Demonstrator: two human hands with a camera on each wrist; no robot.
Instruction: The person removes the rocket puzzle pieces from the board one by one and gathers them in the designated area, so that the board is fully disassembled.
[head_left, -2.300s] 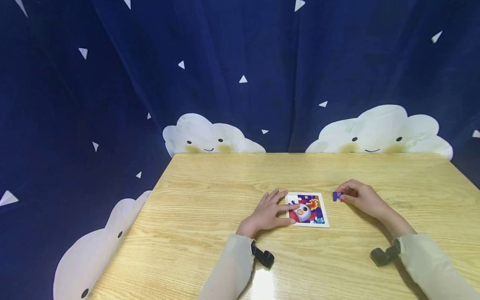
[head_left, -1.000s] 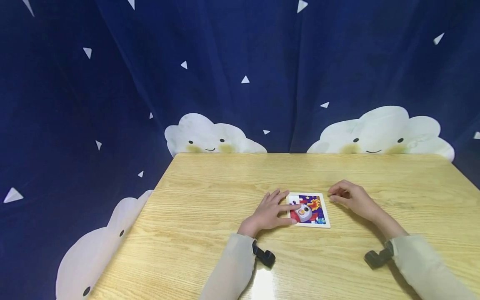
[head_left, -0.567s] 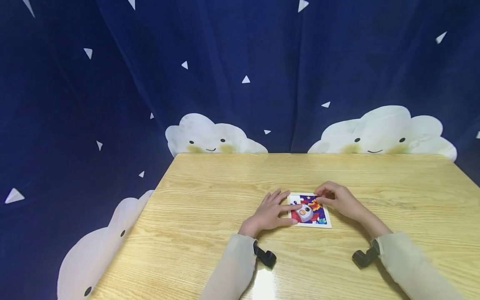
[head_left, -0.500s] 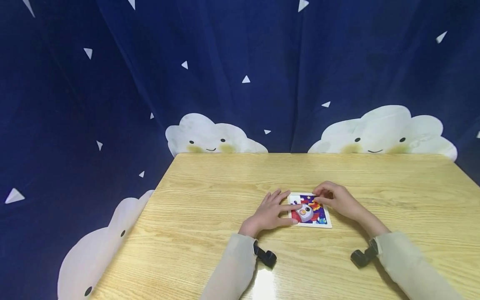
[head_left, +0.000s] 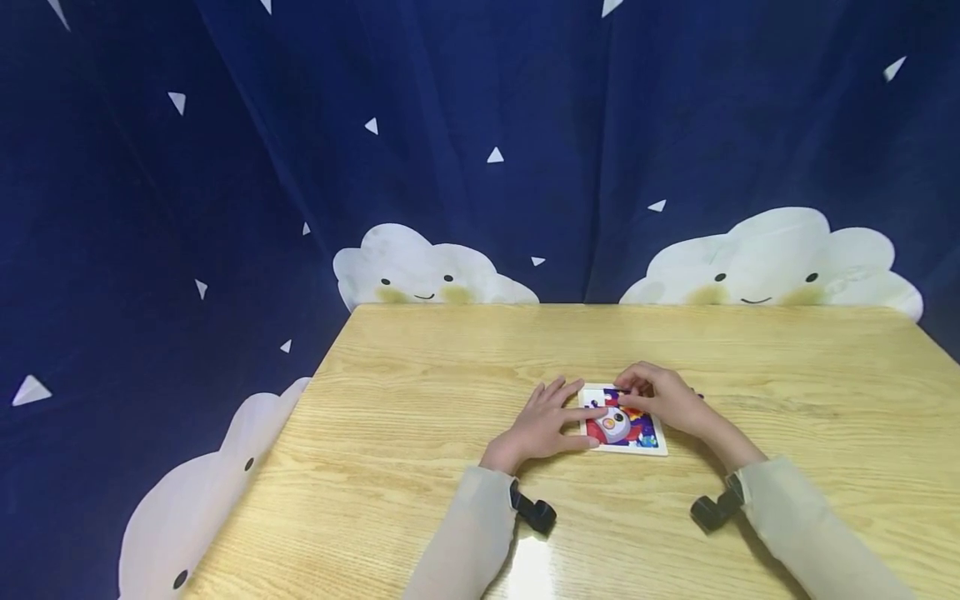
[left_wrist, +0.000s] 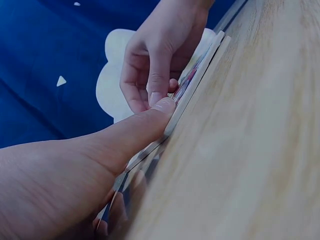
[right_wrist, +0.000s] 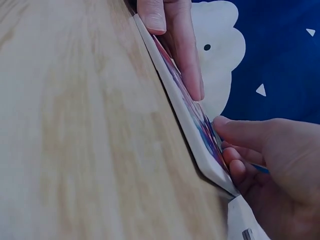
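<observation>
One change from my end: right hand [head_left: 663, 400] now reaches over the puzzle [head_left: 627, 427] — can't tell if it's pinching anything — left hand [head_left: 542, 427] spread, probably mid-fitting.

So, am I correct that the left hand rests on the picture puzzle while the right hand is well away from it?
Not quite: the right hand is over the far right part of the picture puzzle, as the head view shows. The left hand does rest on it.
</observation>
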